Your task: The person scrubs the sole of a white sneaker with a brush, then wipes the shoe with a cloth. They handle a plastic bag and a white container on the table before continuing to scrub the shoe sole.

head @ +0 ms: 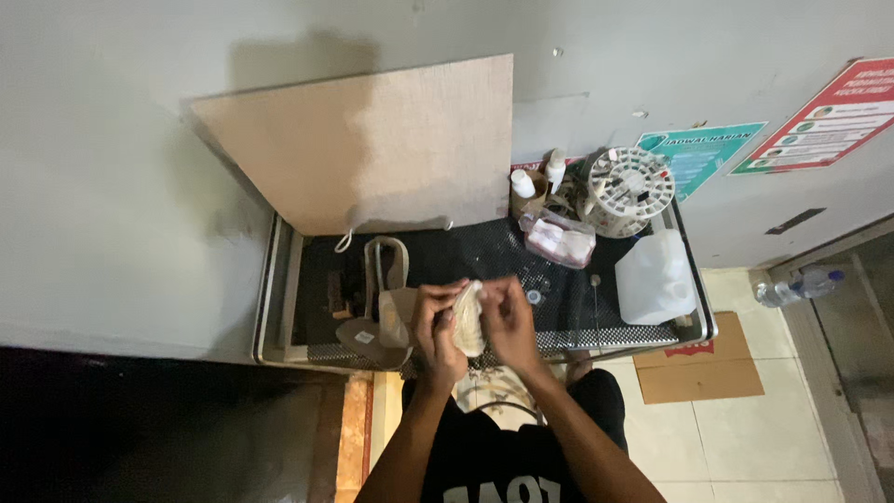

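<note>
Both hands pinch a small pale pouch [468, 319]: left hand [438, 331] in a closed grip from below, right hand [507, 321] at its top edge, over the tabletop [466, 251]. A sandal [377, 307] lies at nine o'clock, a white jug [656, 278] at three.

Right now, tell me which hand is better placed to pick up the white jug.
Right hand, probably: the white jug stands on its side of the tray, while the left hand is farther away. Both grip the pale bundle.
</note>
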